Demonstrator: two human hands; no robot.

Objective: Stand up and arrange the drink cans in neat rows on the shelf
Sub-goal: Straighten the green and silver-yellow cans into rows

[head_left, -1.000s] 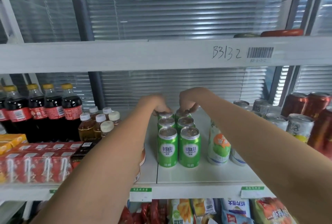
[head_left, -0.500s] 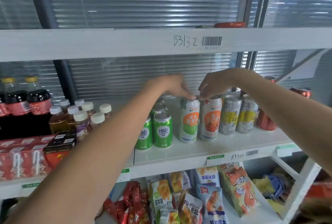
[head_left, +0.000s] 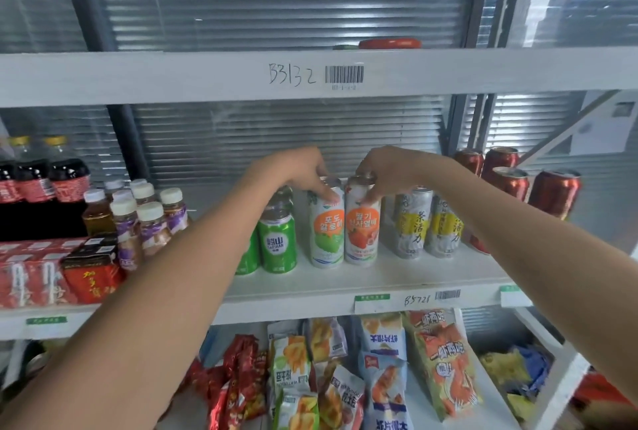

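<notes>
On the white middle shelf [head_left: 379, 277] two tall white cans stand upright side by side. My left hand [head_left: 297, 174] grips the top of the green-fruit can [head_left: 326, 232]. My right hand [head_left: 383, 174] grips the top of the orange-fruit can [head_left: 362, 232]. To their left stand short green cans [head_left: 278, 243] in rows running back. Right of them stand two silver-and-yellow cans [head_left: 412, 222], and further right several red cans [head_left: 556, 194].
Dark cola bottles [head_left: 65, 174], small tea bottles [head_left: 152, 222] and red drink cartons [head_left: 89, 274] fill the shelf's left side. Snack bags [head_left: 383, 378] crowd the shelf below. An upper shelf board [head_left: 207, 77] marked B3132 hangs close above the cans.
My hands left the back green cans and moved right onto the tops of the two tall white cans. The view shifted right, showing the red cans.
</notes>
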